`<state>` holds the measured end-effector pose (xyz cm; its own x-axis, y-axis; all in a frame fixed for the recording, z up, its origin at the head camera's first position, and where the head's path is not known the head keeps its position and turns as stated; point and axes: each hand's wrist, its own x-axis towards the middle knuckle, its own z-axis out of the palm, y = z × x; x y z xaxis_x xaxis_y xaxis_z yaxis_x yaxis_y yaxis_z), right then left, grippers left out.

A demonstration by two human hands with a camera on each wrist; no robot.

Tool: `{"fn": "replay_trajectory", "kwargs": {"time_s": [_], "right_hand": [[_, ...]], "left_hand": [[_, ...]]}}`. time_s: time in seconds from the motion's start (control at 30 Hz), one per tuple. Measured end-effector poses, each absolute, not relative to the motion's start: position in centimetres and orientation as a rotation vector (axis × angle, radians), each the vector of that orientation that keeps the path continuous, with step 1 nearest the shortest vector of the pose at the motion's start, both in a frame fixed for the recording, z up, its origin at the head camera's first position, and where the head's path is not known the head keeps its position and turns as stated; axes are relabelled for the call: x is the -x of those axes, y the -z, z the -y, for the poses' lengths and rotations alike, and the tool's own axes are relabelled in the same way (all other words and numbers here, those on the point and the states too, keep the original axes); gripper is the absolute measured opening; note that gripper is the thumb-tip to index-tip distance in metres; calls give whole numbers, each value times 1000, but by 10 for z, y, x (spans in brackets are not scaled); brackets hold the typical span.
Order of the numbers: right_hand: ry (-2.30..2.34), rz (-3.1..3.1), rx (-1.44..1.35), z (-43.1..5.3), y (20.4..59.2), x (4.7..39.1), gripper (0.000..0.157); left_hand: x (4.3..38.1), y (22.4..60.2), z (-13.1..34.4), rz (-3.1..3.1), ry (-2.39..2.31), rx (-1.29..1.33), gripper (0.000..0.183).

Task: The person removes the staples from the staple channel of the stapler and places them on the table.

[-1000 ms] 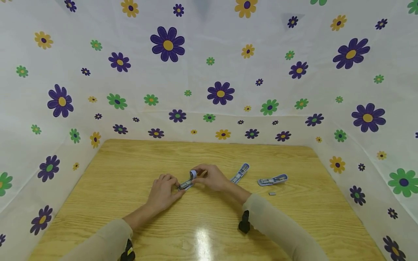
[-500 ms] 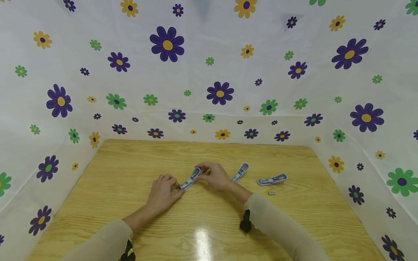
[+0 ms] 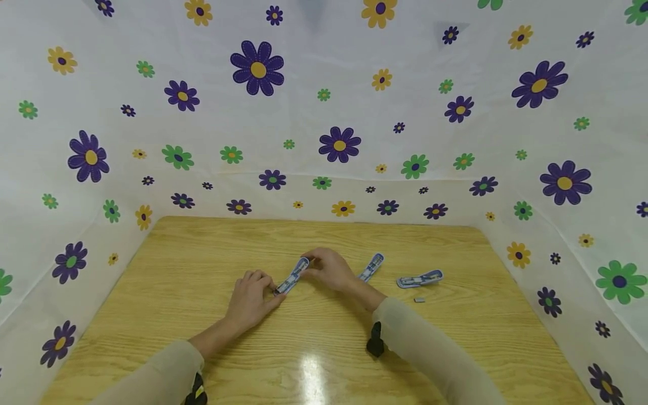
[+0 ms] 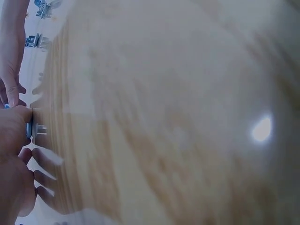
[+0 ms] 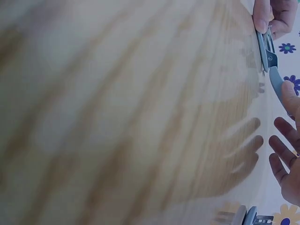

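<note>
A blue-and-silver stapler (image 3: 292,277) lies spread wide on the wooden table, pointing up and to the right in the head view. My left hand (image 3: 250,298) holds its near end between thumb and fingers. At the far end, my right hand (image 3: 331,271) pinches the blue handle. The right wrist view shows the stapler (image 5: 267,52) from the side, its hinge between the two hands, with the other right-hand fingers (image 5: 282,149) spread below. In the left wrist view the left hand (image 4: 14,140) covers most of it.
Beyond the right wrist lies a second opened stapler (image 3: 373,266). Farther right are a third opened stapler (image 3: 421,279) and a small grey metal piece (image 3: 419,300), perhaps a strip of staples. White flower-printed cloth (image 3: 283,129) stands around the table (image 3: 202,253).
The stapler's handle, curled upward earlier, has swung back away from the left hand, so the stapler now lies spread out. The right hand moved slightly with it; the left hand stayed put.
</note>
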<state>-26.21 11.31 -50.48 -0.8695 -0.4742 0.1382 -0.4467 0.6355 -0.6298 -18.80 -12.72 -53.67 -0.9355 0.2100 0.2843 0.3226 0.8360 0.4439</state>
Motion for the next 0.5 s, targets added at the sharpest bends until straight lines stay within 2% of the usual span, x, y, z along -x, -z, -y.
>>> {"fn": "replay_trajectory", "kwargs": {"time_s": [0.23,0.5], "right_hand": [[1030,-2801,882,-111,504,265,41],[1029,-2804,847,-111,505,263,45]], "left_hand": [[186,536,126,2767,745,402,26],[186,538,125,2763,739,378,27]]}}
